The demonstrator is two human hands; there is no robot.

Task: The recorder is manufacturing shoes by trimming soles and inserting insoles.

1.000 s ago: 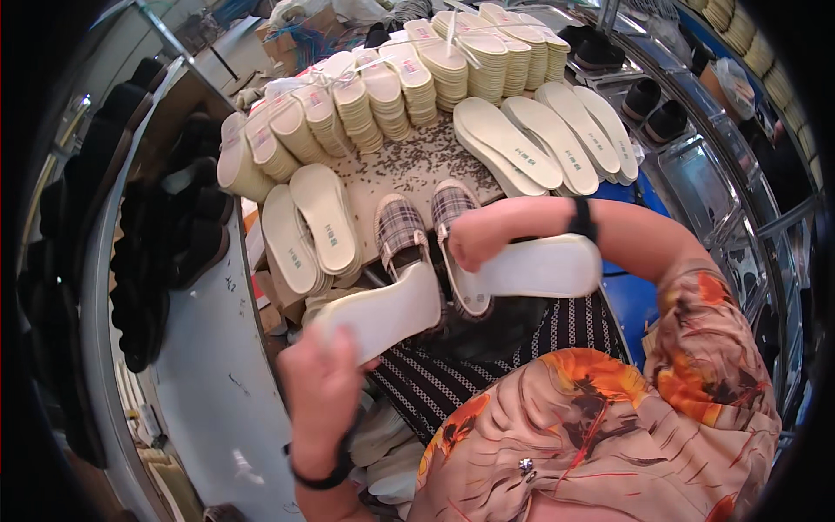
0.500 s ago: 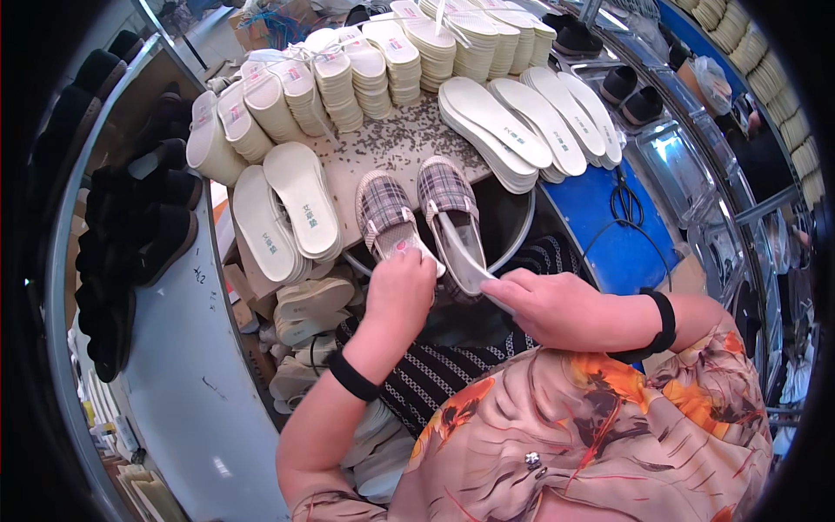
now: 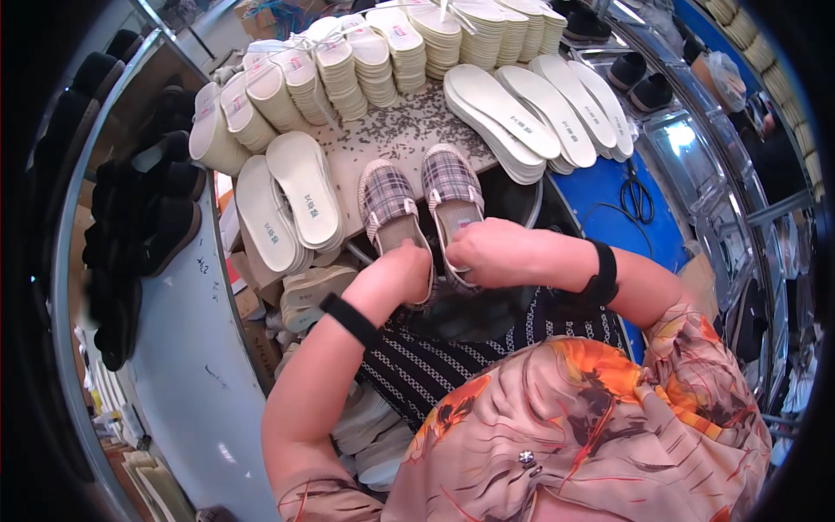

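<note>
Two plaid slip-on shoes lie side by side at the front edge of the work table, toes pointing away from me. My left hand (image 3: 406,271) is closed at the opening of the left shoe (image 3: 385,189), fingertips down inside it and hidden. Over the heel half of the right shoe (image 3: 450,170), my right hand (image 3: 489,252) is closed with curled fingers, reaching into the opening. A pale insole shows inside each shoe in front of my fingers. Both heels are partly covered by my hands.
Tied stacks of cream insoles (image 3: 370,65) line the table's back. Looser white insole piles stand left (image 3: 304,196) and right (image 3: 513,122). Dark scraps litter the tabletop (image 3: 357,148). Black scissors (image 3: 637,196) lie on a blue board (image 3: 578,204). Black shoes (image 3: 165,235) crowd the left shelf.
The white insole that my right hand held sticking out of the right shoe now lies down inside it. My right hand moved left and forward over that shoe; my left hand reaches deeper into the left one.
</note>
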